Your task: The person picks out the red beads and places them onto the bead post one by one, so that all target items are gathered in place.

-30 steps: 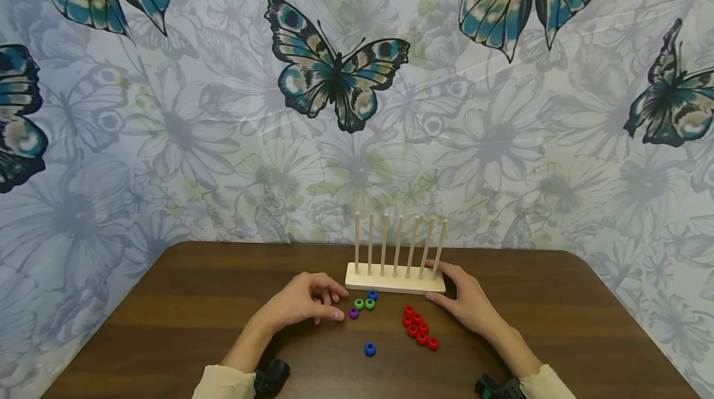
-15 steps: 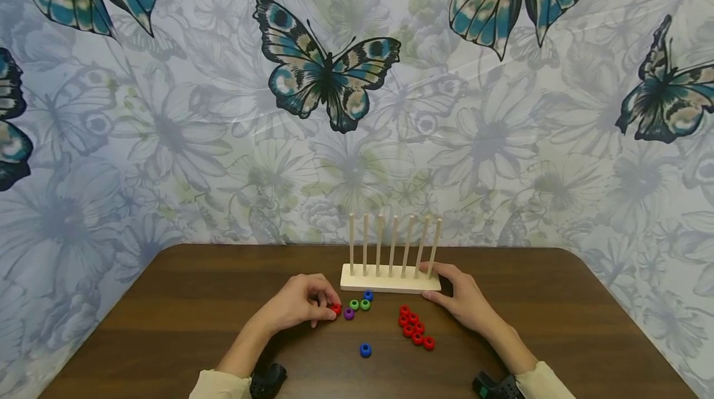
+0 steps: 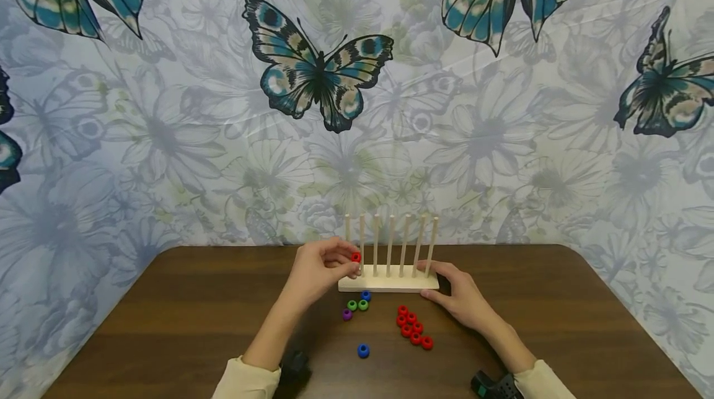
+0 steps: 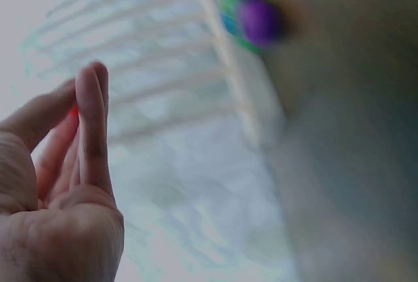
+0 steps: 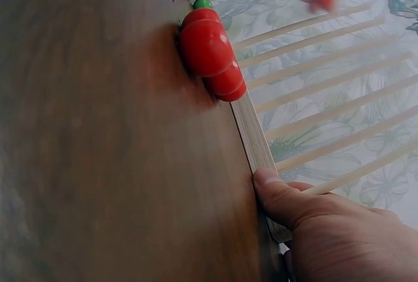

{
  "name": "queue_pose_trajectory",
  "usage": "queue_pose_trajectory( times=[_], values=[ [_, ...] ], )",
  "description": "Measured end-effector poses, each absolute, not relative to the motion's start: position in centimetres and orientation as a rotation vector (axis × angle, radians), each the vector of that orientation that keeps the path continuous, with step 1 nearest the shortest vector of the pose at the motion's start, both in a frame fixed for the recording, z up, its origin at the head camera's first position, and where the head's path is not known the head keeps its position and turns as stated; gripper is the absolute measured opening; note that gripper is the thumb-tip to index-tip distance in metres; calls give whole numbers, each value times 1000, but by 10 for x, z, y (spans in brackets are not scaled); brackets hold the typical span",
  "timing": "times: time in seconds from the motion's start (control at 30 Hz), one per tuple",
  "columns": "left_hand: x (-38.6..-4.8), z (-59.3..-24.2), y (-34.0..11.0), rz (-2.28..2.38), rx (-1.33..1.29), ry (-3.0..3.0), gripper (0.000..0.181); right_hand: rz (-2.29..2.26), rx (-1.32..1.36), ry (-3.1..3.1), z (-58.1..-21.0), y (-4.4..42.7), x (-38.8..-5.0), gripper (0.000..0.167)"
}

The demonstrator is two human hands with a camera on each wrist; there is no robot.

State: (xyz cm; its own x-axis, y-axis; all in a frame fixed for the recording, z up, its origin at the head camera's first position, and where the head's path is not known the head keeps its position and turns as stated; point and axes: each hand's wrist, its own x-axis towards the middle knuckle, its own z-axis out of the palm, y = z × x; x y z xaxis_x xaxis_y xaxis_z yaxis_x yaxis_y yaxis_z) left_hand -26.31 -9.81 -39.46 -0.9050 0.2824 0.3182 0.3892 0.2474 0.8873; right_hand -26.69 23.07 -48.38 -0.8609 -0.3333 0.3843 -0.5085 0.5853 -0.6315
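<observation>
A pale wooden peg stand (image 3: 385,286) with a row of several upright dowels stands toward the back of the table. My left hand (image 3: 318,269) pinches a red bead (image 3: 356,257) in front of the leftmost dowels, above the base. In the left wrist view, the fingers (image 4: 91,125) hide nearly all of that bead. Gripping the right end of the base is my right hand (image 3: 465,300), its thumb on the front edge in the right wrist view. Several red beads (image 3: 411,328) lie in a cluster before the stand's right half.
Near the stand's front left are two green beads (image 3: 363,305), a purple bead (image 3: 347,315) and a blue bead (image 3: 365,295). Another blue bead (image 3: 363,350) sits closer to me. Behind the brown table (image 3: 223,300) hangs a butterfly-patterned backdrop (image 3: 480,139).
My left hand has lifted the red bead off the table and carried it up and right to the stand's left dowels. The right hand keeps its hold on the base.
</observation>
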Motion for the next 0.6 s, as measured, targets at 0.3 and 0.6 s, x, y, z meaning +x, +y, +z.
queue_pose_trajectory(
  times=[0.3,0.6],
  values=[
    [-265,-362,-29,-1695,-534,-2039,17,1173,690,-2599,-483,231,-267,47],
    [-275,-355,-2,-1528,-480,-1978,16,1187,672,-2608,-482,232,-269,47]
  ],
)
